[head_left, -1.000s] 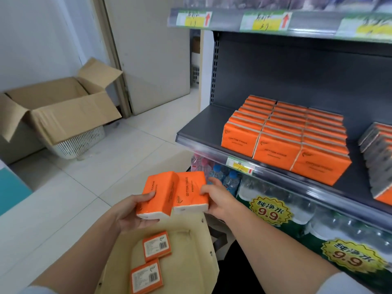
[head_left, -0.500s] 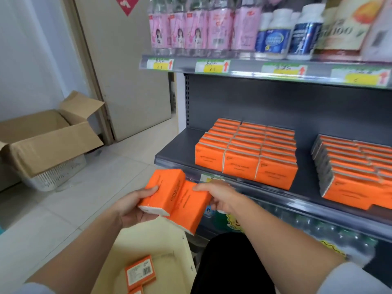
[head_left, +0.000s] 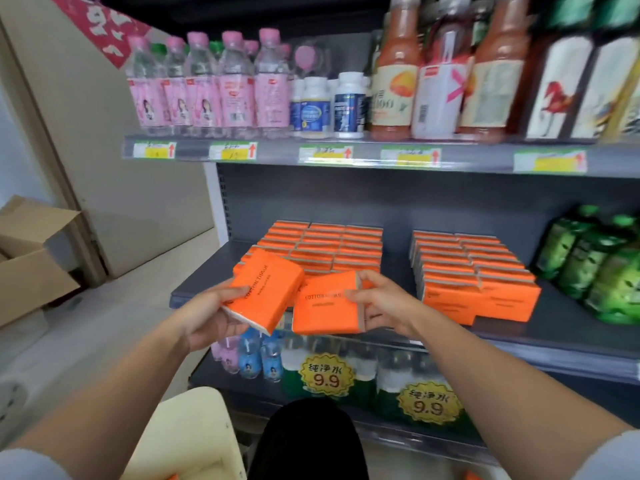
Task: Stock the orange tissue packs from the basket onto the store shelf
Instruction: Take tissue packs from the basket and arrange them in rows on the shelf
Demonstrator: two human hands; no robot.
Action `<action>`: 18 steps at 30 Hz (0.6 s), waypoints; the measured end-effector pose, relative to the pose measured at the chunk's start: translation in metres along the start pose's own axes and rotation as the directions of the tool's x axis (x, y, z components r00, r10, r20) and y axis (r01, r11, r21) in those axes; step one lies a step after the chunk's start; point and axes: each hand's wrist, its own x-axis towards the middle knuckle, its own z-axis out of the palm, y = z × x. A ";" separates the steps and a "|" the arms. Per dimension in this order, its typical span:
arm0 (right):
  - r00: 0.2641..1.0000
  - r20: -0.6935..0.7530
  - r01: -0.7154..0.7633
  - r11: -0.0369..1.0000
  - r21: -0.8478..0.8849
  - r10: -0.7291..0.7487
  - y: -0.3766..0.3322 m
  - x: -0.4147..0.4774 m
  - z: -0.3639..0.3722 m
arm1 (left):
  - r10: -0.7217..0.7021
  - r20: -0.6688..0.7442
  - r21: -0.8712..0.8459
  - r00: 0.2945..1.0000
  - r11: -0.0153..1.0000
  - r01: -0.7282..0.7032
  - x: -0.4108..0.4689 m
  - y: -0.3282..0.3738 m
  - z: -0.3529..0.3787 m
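My left hand (head_left: pixel 211 315) grips one orange tissue pack (head_left: pixel 265 292), tilted, in front of the grey middle shelf (head_left: pixel 204 271). Beside it my right hand (head_left: pixel 379 306) holds a second orange tissue pack (head_left: pixel 325 308) by its right end. Both packs hover at the shelf's front edge, just before a block of stocked orange packs (head_left: pixel 325 245). Another block of orange packs (head_left: pixel 474 271) stands further right on the same shelf. The cream basket (head_left: pixel 187 431) sits low at the bottom left, only its rim showing.
Green pouches (head_left: pixel 595 265) fill the shelf's right end. Pink-capped water bottles (head_left: pixel 207 88) and juice bottles (head_left: pixel 450 71) line the upper shelf. Bottled water with 9.9 price stickers (head_left: pixel 327 375) sits below. An open cardboard box (head_left: pixel 31 254) stands on the floor at left.
Both hands have risen with the two packs from above the basket to the front edge of the middle shelf. My view has tilted upward, showing the upper shelf.
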 end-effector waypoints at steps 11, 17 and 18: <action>0.890 -0.389 0.198 0.971 -0.137 -0.236 0.022 -0.053 -0.111 | 0.194 0.054 0.167 0.979 0.965 -0.201 0.036 0.009 0.115; 0.831 -0.480 0.196 0.956 -0.217 -0.280 0.036 -0.080 -0.162 | 0.284 0.109 0.319 0.953 0.897 -0.304 0.048 0.001 0.176; 0.819 -0.500 0.189 0.954 -0.231 -0.283 0.039 -0.082 -0.170 | 0.293 0.115 0.343 0.949 0.885 -0.315 0.050 -0.001 0.184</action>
